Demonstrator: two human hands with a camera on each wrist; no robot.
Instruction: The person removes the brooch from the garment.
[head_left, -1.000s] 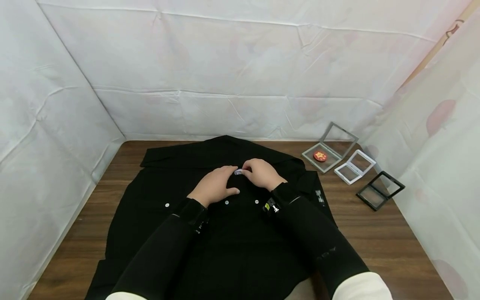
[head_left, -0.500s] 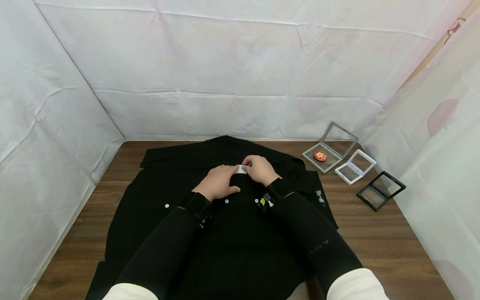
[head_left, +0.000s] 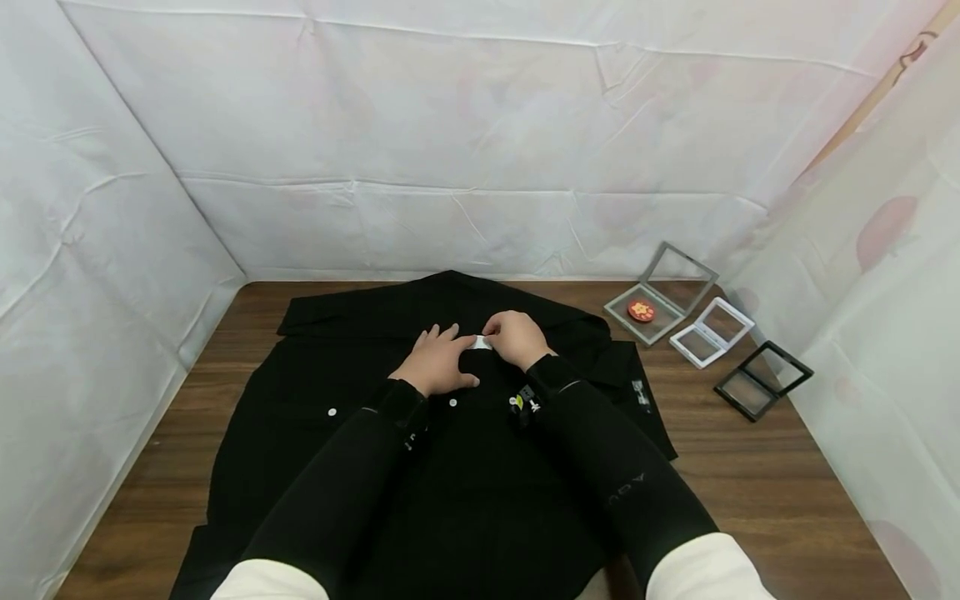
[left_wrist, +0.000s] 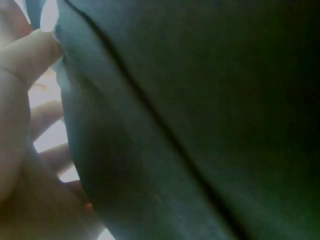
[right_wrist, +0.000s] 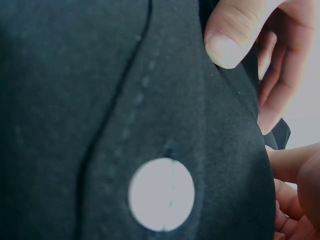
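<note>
A black buttoned shirt [head_left: 300,450] lies spread on the wooden table, white buttons [head_left: 453,402] showing on it. Between my hands, a small white tag-like strip [head_left: 480,342] shows against the black cloth. My right hand [head_left: 516,337] pinches the shirt at the strip's right end; in the right wrist view its thumb [right_wrist: 225,47] presses on the cloth, with fingers behind, above a round white button [right_wrist: 161,195]. My left hand [head_left: 433,363] has its fingers spread, the index fingertip at the strip's left end and the thumb apart below. Cloth hides some left fingertips in the left wrist view.
Three open hinged frame-like cases stand at the right: a grey one [head_left: 619,307] holding a red round piece with a yellow pattern [head_left: 641,311], a white one [head_left: 697,354] and a black one [head_left: 738,398]. White sheeting [head_left: 480,150] hangs behind and at both sides.
My left hand's fingers have spread apart. The right hand has shifted slightly up and left, still pinching. The white strip shows wider and flatter between the hands. The cases have stayed put.
</note>
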